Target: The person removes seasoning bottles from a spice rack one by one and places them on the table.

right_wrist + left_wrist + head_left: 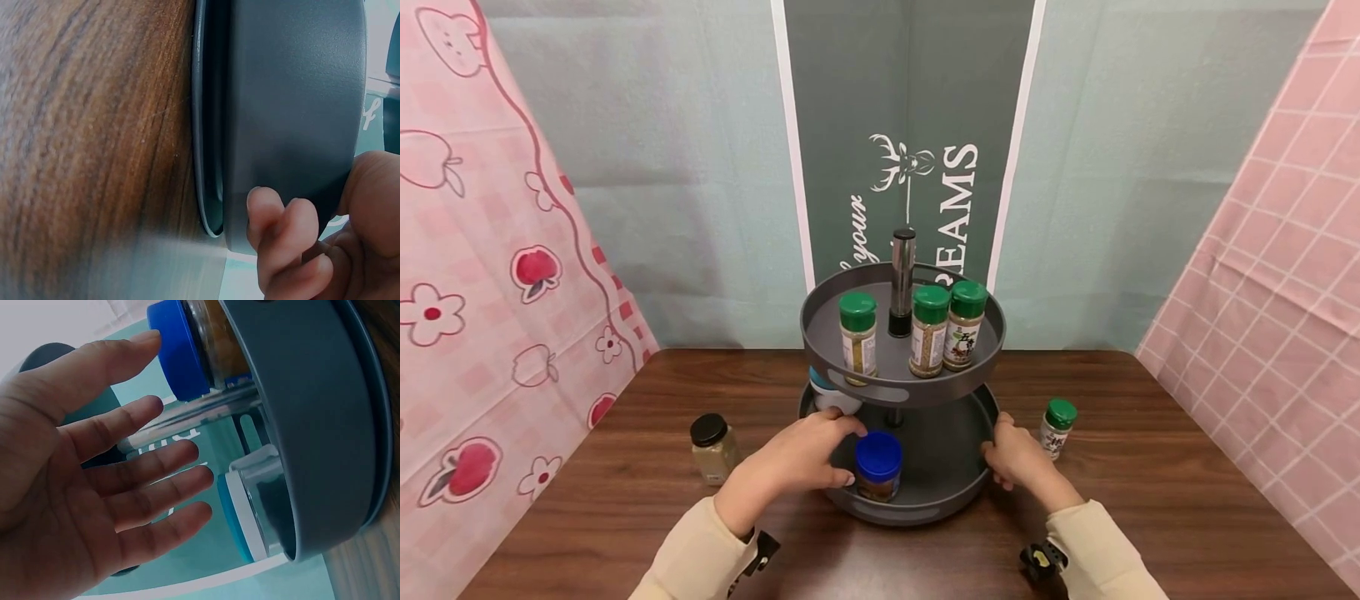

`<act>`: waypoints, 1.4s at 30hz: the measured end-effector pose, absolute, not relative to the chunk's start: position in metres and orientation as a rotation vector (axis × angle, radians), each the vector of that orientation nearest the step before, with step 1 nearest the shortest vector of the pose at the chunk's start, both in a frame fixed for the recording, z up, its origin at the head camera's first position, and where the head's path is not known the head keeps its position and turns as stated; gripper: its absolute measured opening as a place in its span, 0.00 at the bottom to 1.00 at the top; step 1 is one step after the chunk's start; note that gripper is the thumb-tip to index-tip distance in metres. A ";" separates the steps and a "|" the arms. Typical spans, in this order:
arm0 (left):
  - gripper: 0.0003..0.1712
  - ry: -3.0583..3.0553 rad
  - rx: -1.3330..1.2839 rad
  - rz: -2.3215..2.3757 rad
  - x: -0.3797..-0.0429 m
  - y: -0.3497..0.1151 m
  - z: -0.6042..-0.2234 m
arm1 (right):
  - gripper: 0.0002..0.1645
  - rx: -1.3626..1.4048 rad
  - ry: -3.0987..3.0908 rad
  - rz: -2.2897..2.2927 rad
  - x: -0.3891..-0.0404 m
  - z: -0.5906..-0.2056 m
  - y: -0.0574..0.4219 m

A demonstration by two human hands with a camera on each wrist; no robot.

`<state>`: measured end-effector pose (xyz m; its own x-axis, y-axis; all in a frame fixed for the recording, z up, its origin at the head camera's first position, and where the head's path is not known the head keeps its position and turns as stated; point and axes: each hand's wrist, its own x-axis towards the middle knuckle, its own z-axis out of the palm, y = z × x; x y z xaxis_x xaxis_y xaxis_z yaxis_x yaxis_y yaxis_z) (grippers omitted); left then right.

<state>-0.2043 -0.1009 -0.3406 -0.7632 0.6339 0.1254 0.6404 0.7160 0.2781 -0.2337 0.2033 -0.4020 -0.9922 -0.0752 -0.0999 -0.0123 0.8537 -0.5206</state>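
Note:
A dark grey two-tier round spice rack [917, 504] stands on the table, a metal post rising through its middle. My right hand [1018, 454] holds the right side of the lower tray, with fingertips on the outer wall [287, 94] and the thumb at the rim. On the lower tray sits a jar with a blue lid [878, 454]. Spread and relaxed, my left hand [81, 469] hovers beside that jar, thumb tip close to the blue lid [178, 350]. Behind the left hand, a clear container with a blue-and-white lid [240, 515] stands in the same tray.
Three green-capped spice bottles [928, 333] stand on the upper tray. Another green-capped bottle [1057, 429] is on the wooden table [647, 533] just right of my right hand. To the left stands a black-capped jar [712, 450]. Fabric hangings surround the table's back and sides.

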 end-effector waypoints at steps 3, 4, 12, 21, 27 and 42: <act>0.28 -2.878 -1.098 -0.475 -0.204 -0.096 -0.341 | 0.32 -0.066 2.915 -0.810 -0.234 -0.402 0.204; 0.28 -2.874 -1.106 -0.476 -0.204 -0.094 -0.341 | 0.32 -0.064 2.917 -0.808 -0.234 -0.401 0.204; 0.28 -2.861 -1.154 -0.491 -0.204 -0.083 -0.343 | 0.32 -0.061 2.915 -0.811 -0.234 -0.402 0.203; 0.29 -2.856 -1.166 -0.496 -0.207 -0.071 -0.344 | 0.34 -0.059 2.907 -0.800 -0.234 -0.402 0.204; 0.29 -2.874 -1.163 -0.447 -0.209 -0.064 -0.346 | 0.34 -0.061 2.909 -0.797 -0.235 -0.403 0.204; 0.30 -2.933 -1.141 -0.420 -0.214 -0.051 -0.365 | 0.36 -0.060 2.910 -0.807 -0.234 -0.402 0.204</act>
<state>-0.2142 -0.0514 -0.3647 -0.7412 0.6681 0.0645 0.6594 0.7068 0.2561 -0.2344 0.2042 -0.4025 -0.9919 -0.0704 -0.1058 -0.0058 0.8569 -0.5155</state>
